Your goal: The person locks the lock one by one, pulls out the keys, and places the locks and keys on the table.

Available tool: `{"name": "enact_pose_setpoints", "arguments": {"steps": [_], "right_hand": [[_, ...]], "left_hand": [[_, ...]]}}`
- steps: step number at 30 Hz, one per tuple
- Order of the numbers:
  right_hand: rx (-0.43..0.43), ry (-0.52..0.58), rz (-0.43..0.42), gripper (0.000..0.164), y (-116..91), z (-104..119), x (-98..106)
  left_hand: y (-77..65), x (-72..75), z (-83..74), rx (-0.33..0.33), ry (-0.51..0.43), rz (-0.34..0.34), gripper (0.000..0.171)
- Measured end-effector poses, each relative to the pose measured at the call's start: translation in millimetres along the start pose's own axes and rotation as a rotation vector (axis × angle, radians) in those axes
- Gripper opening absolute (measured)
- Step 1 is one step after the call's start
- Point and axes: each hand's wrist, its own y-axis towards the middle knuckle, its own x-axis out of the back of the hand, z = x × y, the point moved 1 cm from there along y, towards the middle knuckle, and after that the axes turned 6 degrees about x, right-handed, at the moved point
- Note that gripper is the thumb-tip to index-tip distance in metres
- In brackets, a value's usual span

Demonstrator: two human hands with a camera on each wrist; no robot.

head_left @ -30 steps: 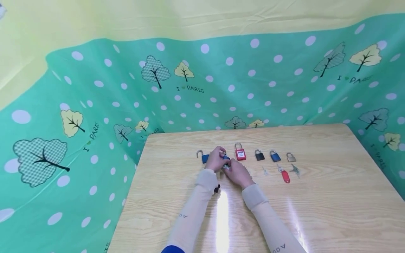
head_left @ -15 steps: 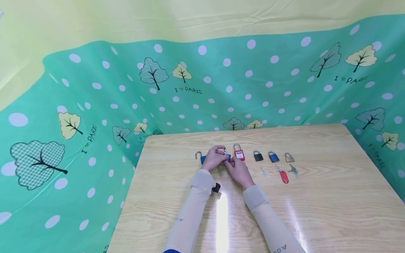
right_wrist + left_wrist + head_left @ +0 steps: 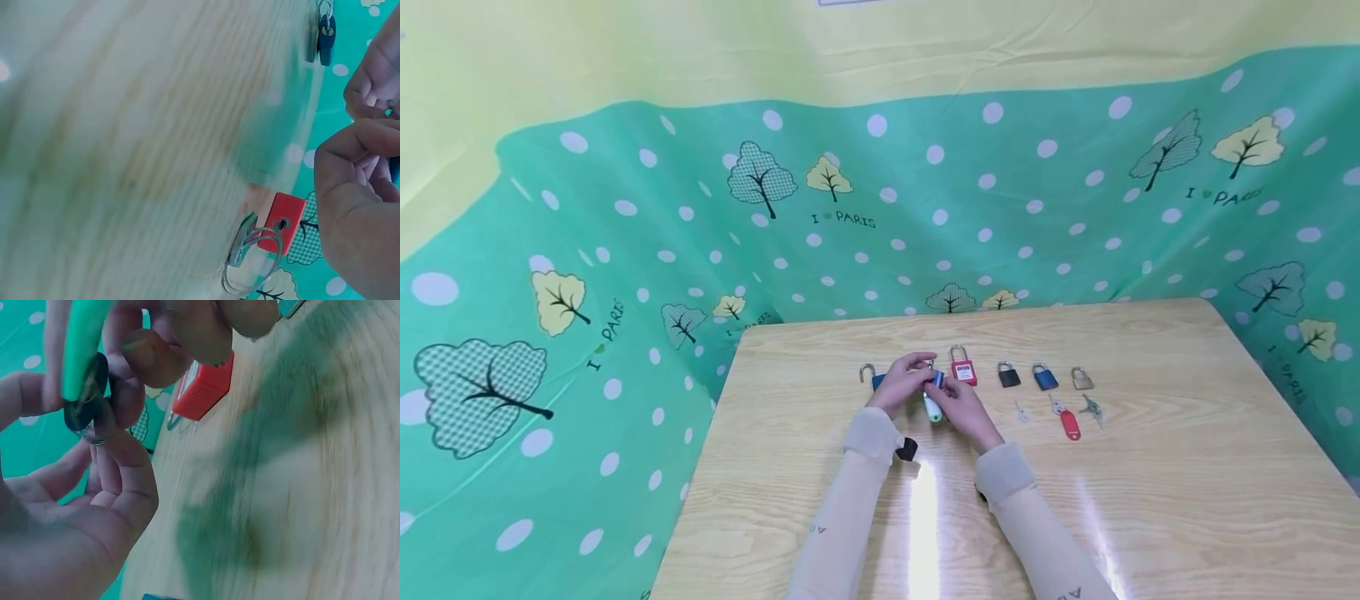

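In the head view, my left hand [image 3: 904, 385] holds a small blue padlock [image 3: 937, 379] by its upper part, near the shackle. My right hand [image 3: 966, 410] meets it from the other side, finger and thumb pinching at the key by the padlock's lower end. A green-and-white key tag [image 3: 932, 408] hangs below, between both hands. Close up in the left wrist view, the bright green tag [image 3: 84, 350] overlaps a dark rounded piece [image 3: 86, 394] among the fingertips. Fingers hide most of the padlock and key.
Left of the hands lies an open blue padlock [image 3: 877, 382]. To the right are red [image 3: 963, 371], black [image 3: 1009, 377], blue [image 3: 1045, 378] and silver padlocks [image 3: 1082, 380]. Before them lie a small key [image 3: 1022, 412], a red-tagged key [image 3: 1069, 423] and a key bunch [image 3: 1092, 408].
The blue padlock turns between my hands, and the green-and-white tag comes into sight hanging below it. My left hand shifts slightly down and left; the other padlocks stay put.
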Motion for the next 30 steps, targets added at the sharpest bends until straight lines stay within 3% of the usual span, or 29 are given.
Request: {"name": "enact_pose_setpoints", "arguments": {"steps": [9,13,18,22,30], "right_hand": [[0.044,-0.063,-0.048,0.026,-2,-3,-6],[0.042,-0.059,-0.057,0.026,-3,-5,-7],[0.035,-0.034,-0.066,0.031,-3,-5,-7],[0.034,0.047,-0.064,0.032,-4,-3,-7],[0.037,0.243,-0.049,0.036,-6,0,-6]], "left_hand": [[-1.2,5.5,0.2,-0.075,0.146,-0.133,0.029],[0.9,8.5,2.3,-0.065,0.099,-0.145,0.026],[2.7,9.2,1.6,-0.063,0.007,-0.084,0.027],[3.3,8.6,-1.4,-0.045,-0.055,-0.053,0.032],[0.6,9.3,-7.2,-0.06,-0.138,-0.088,0.033]]}}
